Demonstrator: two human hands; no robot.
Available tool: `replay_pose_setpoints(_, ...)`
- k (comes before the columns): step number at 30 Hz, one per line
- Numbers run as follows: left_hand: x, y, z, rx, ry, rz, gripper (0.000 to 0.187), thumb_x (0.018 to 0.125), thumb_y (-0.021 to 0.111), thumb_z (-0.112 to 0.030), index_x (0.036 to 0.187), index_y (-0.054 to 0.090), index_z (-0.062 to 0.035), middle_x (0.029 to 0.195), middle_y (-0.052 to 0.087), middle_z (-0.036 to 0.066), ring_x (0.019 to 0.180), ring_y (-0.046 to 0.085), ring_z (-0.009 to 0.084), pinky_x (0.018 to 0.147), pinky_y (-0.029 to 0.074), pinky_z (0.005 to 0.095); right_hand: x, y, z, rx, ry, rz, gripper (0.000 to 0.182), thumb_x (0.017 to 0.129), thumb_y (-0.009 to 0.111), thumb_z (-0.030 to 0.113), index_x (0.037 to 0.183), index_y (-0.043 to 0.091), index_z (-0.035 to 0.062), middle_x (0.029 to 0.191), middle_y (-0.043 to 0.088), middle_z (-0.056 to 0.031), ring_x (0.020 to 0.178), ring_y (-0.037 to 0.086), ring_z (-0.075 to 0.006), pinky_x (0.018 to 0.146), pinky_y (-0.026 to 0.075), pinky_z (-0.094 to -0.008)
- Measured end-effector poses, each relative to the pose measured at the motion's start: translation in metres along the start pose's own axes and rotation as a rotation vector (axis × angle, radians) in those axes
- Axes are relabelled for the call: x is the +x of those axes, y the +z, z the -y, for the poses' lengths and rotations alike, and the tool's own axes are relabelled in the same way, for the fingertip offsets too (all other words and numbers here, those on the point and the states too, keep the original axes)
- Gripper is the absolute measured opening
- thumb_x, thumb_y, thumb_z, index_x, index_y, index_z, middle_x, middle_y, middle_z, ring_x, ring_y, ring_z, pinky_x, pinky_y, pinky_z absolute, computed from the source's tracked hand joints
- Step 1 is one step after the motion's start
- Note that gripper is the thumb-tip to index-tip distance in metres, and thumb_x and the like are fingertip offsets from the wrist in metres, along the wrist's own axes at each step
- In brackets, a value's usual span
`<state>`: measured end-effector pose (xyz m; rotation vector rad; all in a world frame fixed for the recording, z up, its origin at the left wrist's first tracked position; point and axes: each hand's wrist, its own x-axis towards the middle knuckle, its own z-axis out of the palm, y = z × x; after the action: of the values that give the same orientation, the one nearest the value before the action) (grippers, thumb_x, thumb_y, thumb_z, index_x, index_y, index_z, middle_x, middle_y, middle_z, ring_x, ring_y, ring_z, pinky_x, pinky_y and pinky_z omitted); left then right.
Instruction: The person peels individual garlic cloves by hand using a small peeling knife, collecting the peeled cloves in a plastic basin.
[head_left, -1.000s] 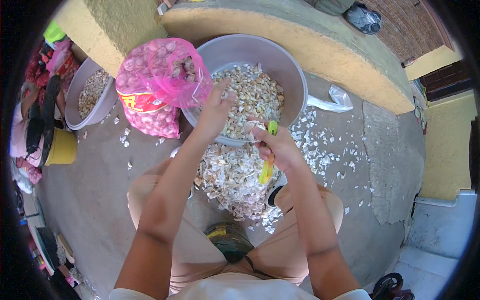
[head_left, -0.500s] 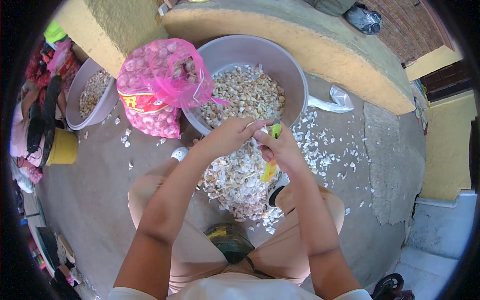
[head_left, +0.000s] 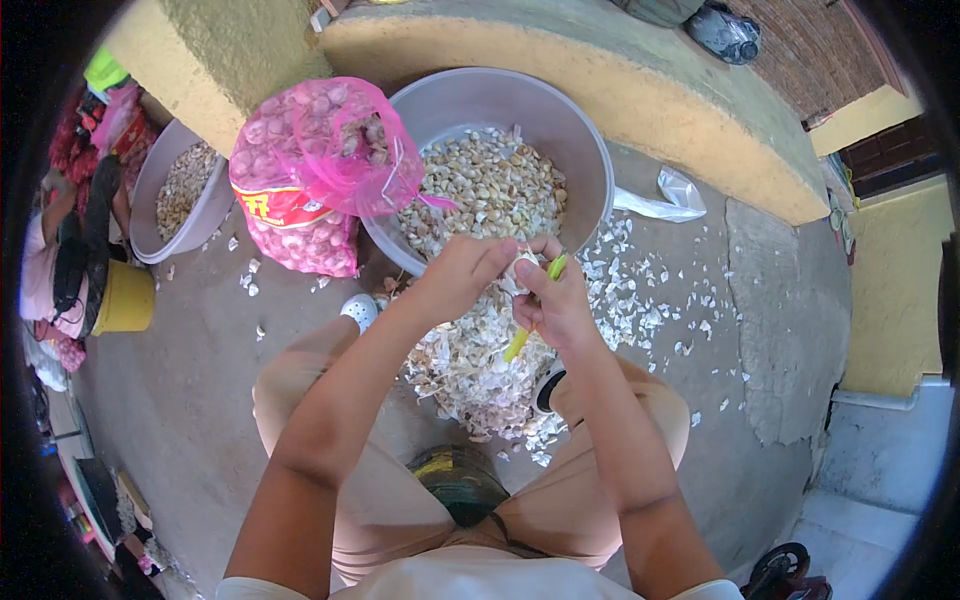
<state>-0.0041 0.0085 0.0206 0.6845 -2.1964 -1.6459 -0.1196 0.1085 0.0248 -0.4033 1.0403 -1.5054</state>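
Over the near rim of a large tub (head_left: 590,150), both my hands meet at a whitish garlic bulb (head_left: 524,262). My left hand (head_left: 465,275) pinches the bulb from its left side with thumb and fingers. My right hand (head_left: 562,305) is closed around a slim yellow-green cutter knife (head_left: 516,346), and its thumb and fingertips also press on the bulb. The blade is not clearly visible. Garlic cloves (head_left: 510,190) cover the tub's bottom. Beneath my hands, a heap of papery garlic skins (head_left: 470,370) lies on the floor between my feet.
A pink mesh sack of garlic bulbs (head_left: 300,235) leans at the tub's left. Further left are another tub with cloves (head_left: 150,225), a yellow bucket (head_left: 127,295) and a seated person (head_left: 60,260). A curved ledge (head_left: 680,135) runs behind; a clear plastic bag (head_left: 675,200) lies right.
The bulb has turned up into clearer view between my fingers. My right hand has tilted the cutter knife, its lower end swinging left. My left hand has shifted slightly.
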Motion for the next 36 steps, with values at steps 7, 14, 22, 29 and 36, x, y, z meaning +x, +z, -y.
replay_pose_setpoints(7,-0.004,-0.003,0.000,-0.215,-0.121,0.025,0.051,0.088,0.034,-0.040,0.064,0.051,0.0007,0.049,0.042,0.005,0.045,0.042,0.0132,0.043,0.037,0.0287,-0.002,-0.001,0.004,0.210,0.060,0.107,0.021,0.079,0.057,0.013,0.093,0.045,0.0037,0.062,0.048,-0.0044,0.037,0.034,-0.0068,0.034,0.032,-0.0210)
replay_pose_setpoints(14,0.001,-0.006,-0.004,-0.587,-0.297,0.032,0.041,0.087,0.037,-0.040,0.079,0.051,-0.0021,0.057,0.045,0.001,0.042,0.044,0.0086,0.037,0.040,0.0232,0.002,0.003,0.012,0.066,0.067,0.055,0.020,0.080,0.055,0.014,0.094,0.045,0.0036,0.068,0.049,-0.0049,0.039,0.035,-0.0072,0.036,0.031,-0.0202)
replay_pose_setpoints(22,0.002,-0.013,-0.007,-0.252,-0.142,-0.070,0.026,0.078,0.058,-0.013,0.097,0.046,-0.0006,0.078,0.054,0.006,0.064,0.058,0.0123,0.048,0.048,0.0238,0.007,-0.002,0.010,-0.046,0.087,-0.043,0.024,0.079,0.055,0.012,0.099,0.047,0.0035,0.067,0.050,-0.0029,0.041,0.040,-0.0073,0.036,0.032,-0.0196)
replay_pose_setpoints(29,0.003,-0.019,-0.005,-0.362,-0.239,0.001,0.026,0.079,0.057,-0.011,0.097,0.048,0.0042,0.082,0.056,0.009,0.070,0.060,0.0157,0.056,0.051,0.0255,0.009,-0.001,0.013,-0.268,0.043,-0.110,0.017,0.078,0.056,0.013,0.092,0.052,0.0039,0.067,0.052,-0.0037,0.044,0.043,-0.0076,0.035,0.033,-0.0205)
replay_pose_setpoints(36,0.000,-0.018,-0.006,-0.321,-0.192,0.032,0.024,0.075,0.060,-0.005,0.094,0.050,0.0057,0.077,0.057,0.009,0.068,0.060,0.0148,0.056,0.050,0.0243,0.011,-0.009,0.010,-0.419,0.090,-0.077,0.024,0.073,0.064,0.024,0.085,0.055,0.0053,0.063,0.053,-0.0021,0.047,0.046,-0.0075,0.036,0.034,-0.0208)
